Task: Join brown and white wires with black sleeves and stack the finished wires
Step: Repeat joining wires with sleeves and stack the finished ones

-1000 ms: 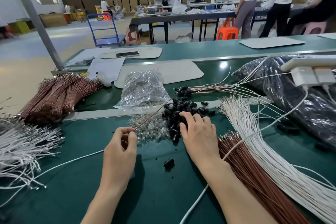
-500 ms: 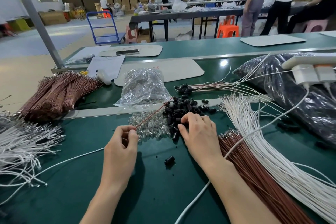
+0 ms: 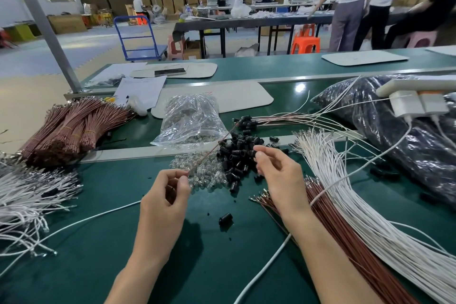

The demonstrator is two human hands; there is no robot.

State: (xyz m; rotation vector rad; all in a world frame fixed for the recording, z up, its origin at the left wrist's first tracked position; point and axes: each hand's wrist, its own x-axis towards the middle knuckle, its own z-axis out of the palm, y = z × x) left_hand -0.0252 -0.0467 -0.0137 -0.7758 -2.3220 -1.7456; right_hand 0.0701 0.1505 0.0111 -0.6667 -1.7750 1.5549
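Left hand [image 3: 165, 202]: fingers curled, thumb and forefinger pinching the near end of a thin brown wire [image 3: 209, 153]. The wire slants up and away toward 1 o'clock, crossing over a heap of small clear glass bulbs [image 3: 207, 175].

Right hand [image 3: 278, 180]: fingers curled, fingertips [image 3: 257, 155] drawn together at the right edge of a pile of short black tubular sleeves [image 3: 237, 153]. Cannot tell whether a sleeve is between them.

One loose black sleeve [image 3: 225, 218] lies on the green bench top [image 3: 123, 266] between the two wrists.

12 o'clock of the hands, past the sleeve pile: a stack of joined brown and white wires with black sleeves on the ends [image 3: 271, 119], the sleeved ends pointing left.

11 o'clock: a crumpled clear plastic bag [image 3: 192, 118] with bulbs in it.

3 to 5 o'clock: a loose sheaf of brown wires [image 3: 345, 242] under the right forearm, with a wide fan of white wires [image 3: 357, 205] just beside it on the outer side.

2 o'clock: a large dark plastic bag [image 3: 407, 143], with a white power strip with plugged-in chargers [image 3: 414, 99] above it.

10 o'clock: tied bundles of brown wires [image 3: 74, 128].

9 o'clock: a spread of white wires with metal terminals [image 3: 24, 200].
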